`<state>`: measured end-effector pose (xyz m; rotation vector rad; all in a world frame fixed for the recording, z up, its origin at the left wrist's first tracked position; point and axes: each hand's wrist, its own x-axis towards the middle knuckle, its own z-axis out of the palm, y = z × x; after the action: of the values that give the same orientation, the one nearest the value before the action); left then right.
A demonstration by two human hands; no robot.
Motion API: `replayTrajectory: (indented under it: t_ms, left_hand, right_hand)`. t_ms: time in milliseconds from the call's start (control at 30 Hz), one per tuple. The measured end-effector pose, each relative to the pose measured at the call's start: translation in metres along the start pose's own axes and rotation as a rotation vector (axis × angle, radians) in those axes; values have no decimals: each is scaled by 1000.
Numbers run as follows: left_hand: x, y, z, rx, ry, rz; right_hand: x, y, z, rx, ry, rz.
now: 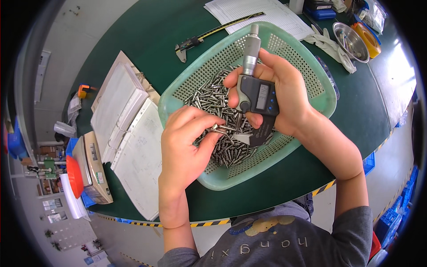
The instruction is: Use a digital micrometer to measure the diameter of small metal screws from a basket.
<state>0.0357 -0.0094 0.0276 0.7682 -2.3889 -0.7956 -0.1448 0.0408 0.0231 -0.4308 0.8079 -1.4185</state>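
Over the middle of the green counter (147, 26), the right hand (284, 95) grips a digital micrometer (254, 84) above a green perforated basket (311, 66), while the left hand (184, 142) pinches one small metal pin (216, 128) at its fingertips, close to the micrometer's anvil but not yet clearly seated in it. A large heap of pins (218, 100) lies in the basket, so by appearance most of the measuring is left.
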Motion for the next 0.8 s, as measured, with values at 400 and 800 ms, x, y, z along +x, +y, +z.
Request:
replayTrajectory:
  t_ms: [400, 800]
  left_hand:
    - [-1, 0, 0, 5, -13, 11]
    - [0, 4, -2, 60, 51, 120]
  right_hand:
    - [-1, -1, 4, -111, 16, -16]
    - [-5, -3, 8, -102, -46, 36]
